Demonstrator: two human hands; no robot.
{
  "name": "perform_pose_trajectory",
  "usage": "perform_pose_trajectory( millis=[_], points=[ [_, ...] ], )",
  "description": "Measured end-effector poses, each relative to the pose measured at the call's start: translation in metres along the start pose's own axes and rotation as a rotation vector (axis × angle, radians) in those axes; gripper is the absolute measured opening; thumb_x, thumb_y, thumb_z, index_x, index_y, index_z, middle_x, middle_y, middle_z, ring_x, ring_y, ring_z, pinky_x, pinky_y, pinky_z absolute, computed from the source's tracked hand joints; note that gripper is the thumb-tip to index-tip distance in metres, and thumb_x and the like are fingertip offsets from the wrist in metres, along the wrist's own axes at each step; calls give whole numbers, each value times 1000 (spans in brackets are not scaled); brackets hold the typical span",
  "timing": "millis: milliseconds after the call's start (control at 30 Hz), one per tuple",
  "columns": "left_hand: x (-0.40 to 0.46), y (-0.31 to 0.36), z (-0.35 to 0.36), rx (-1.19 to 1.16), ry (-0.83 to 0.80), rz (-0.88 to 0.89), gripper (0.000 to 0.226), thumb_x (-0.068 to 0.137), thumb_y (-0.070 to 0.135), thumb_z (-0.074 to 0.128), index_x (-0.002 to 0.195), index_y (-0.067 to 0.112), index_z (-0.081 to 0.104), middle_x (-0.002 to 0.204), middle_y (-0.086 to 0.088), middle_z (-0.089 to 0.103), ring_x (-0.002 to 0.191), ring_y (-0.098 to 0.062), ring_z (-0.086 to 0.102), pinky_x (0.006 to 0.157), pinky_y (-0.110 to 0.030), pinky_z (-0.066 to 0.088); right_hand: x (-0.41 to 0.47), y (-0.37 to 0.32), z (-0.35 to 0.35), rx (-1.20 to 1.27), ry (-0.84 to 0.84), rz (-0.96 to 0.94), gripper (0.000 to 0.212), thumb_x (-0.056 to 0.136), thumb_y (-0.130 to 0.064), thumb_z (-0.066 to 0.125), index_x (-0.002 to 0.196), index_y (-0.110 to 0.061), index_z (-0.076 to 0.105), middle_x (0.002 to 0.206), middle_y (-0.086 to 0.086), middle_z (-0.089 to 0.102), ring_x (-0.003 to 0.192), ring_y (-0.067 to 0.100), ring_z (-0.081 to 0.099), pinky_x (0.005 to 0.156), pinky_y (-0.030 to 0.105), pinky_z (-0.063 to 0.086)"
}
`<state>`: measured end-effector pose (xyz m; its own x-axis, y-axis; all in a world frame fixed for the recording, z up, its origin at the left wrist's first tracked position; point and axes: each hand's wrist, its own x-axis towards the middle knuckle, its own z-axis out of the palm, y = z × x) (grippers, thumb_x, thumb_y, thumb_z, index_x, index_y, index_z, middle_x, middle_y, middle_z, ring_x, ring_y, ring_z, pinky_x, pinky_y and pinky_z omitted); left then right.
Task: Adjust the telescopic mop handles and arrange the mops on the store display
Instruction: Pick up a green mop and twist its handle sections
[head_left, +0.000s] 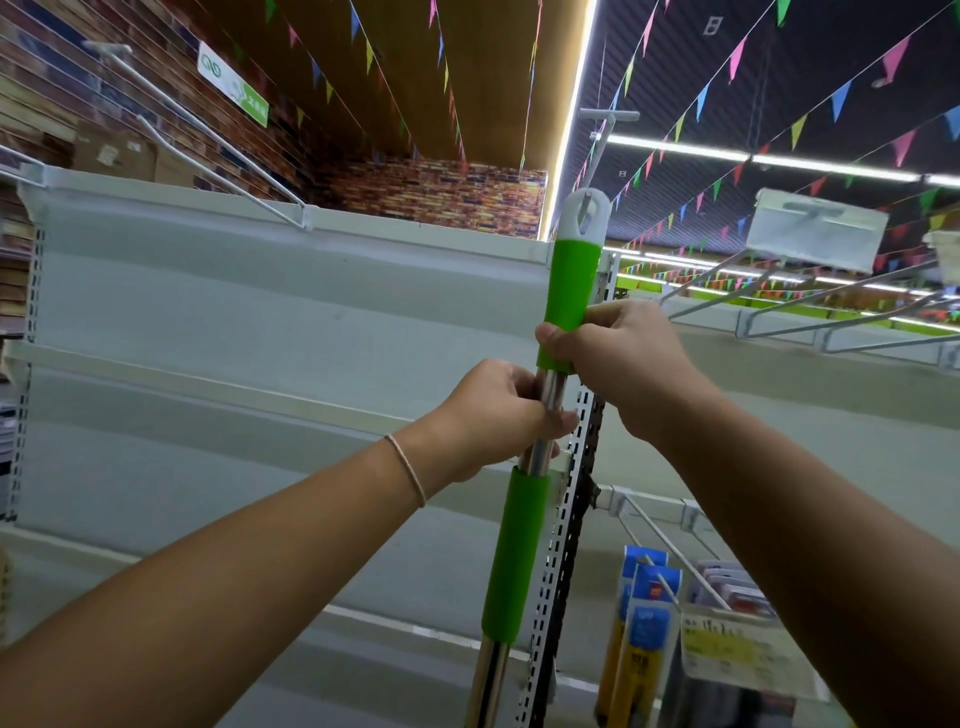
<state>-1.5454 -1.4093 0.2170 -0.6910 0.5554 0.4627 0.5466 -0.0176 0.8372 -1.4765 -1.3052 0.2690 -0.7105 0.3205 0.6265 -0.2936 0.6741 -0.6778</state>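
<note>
Currently, scene: a person's hands are holding a mop handle (524, 467) up in a store aisle, in front of a white shelving unit (260, 322)
Mop handle: it is standing nearly upright, leaning slightly right toward its top; its white cap (586, 214) with a hanging hole is sitting uppermost, at the level of the unit's top edge; the mop head is lying out of view below
Upper green grip (570, 291): it is running down from the cap to the right hand
Lower green grip (515, 556): it is sitting just under the left hand; bare steel tube is showing between the two grips and again below the lower one
Right hand (618, 358): it is gripping the bottom end of the upper green grip, thumb pressing across the front
Left hand (498, 415): it is wrapping its fingers round the steel tube just below the right hand; a thin band (408, 470) is circling its wrist
Slotted upright (571, 519): it is standing just behind the handle
Packaged goods (641, 623): they are hanging on pegs at lower right
Pennant strings (737, 135): they are crossing the ceiling
</note>
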Motion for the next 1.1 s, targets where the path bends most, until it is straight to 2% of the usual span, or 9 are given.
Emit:
perform_pose_trajectory(
  millis=[67, 133, 267, 400, 500, 633, 733, 867, 1100],
  points=[
    [3, -7, 0, 4, -14, -24, 13, 81, 8, 74, 89, 2, 65, 80, -13, 65, 85, -36, 71, 84, -52, 57, 2, 7, 4, -4, -15, 24, 18, 85, -26, 74, 77, -10, 72, 98, 26, 71, 75, 26, 61, 79, 47, 56],
    [7, -13, -2, -7, -24, -41, 14, 81, 9, 75, 89, 3, 66, 82, -14, 66, 91, -40, 70, 86, -54, 56, 6, 13, 8, 1, -14, 35, 17, 85, -25, 74, 78, -10, 72, 95, 22, 72, 75, 24, 62, 74, 42, 55],
    [18, -21, -3, -40, -39, -61, 26, 85, 17, 73, 101, -2, 65, 88, -15, 68, 94, -38, 70, 86, -49, 57, 20, 23, 13, -20, 0, 47, 18, 86, -28, 72, 80, -11, 72, 91, 16, 74, 79, 23, 67, 77, 42, 57],
    [35, -29, 2, -106, -8, -105, 32, 91, 29, 65, 106, 0, 63, 89, -13, 69, 83, -26, 69, 81, -40, 58, 41, 36, 19, -49, 13, 81, 17, 86, -29, 72, 80, -14, 70, 89, 10, 74, 85, 22, 70, 80, 39, 59],
    [51, -38, 7, -126, 37, -132, 25, 90, 27, 67, 98, 4, 64, 91, -14, 69, 82, -26, 69, 83, -42, 58, 56, 46, 25, -80, 36, 101, 18, 86, -31, 71, 79, -15, 70, 81, 6, 72, 76, 19, 68, 73, 33, 57],
    [69, -45, 9, -182, 59, -183, 25, 87, 24, 71, 99, 3, 63, 93, -16, 69, 79, -26, 68, 69, -32, 59, 72, 57, 30, -97, 38, 128, 18, 87, -31, 70, 84, -13, 71, 77, 3, 70, 67, 15, 64, 60, 26, 52],
    [81, -49, 16, -170, 91, -179, 21, 87, 25, 71, 90, 6, 64, 90, -15, 68, 76, -26, 67, 71, -33, 59, 84, 63, 30, -115, 30, 160, 21, 87, -29, 69, 90, -7, 71, 76, 4, 67, 66, 16, 62, 59, 27, 51],
    [95, -51, 23, -181, 127, -198, 19, 89, 24, 69, 86, 7, 61, 87, -15, 66, 68, -23, 64, 60, -28, 56, 101, 72, 30, -121, 14, 187, 23, 87, -30, 69, 95, -8, 70, 82, 6, 68, 69, 16, 62, 61, 28, 52],
    [112, -58, 26, -180, 134, -270, 30, 88, 28, 70, 101, 2, 63, 98, -17, 69, 80, -26, 67, 72, -34, 58, 115, 81, 31, -179, -12, 227, 27, 89, -34, 67, 99, -9, 66, 83, 6, 64, 64, 15, 57, 50, 25, 43]
  ],
)
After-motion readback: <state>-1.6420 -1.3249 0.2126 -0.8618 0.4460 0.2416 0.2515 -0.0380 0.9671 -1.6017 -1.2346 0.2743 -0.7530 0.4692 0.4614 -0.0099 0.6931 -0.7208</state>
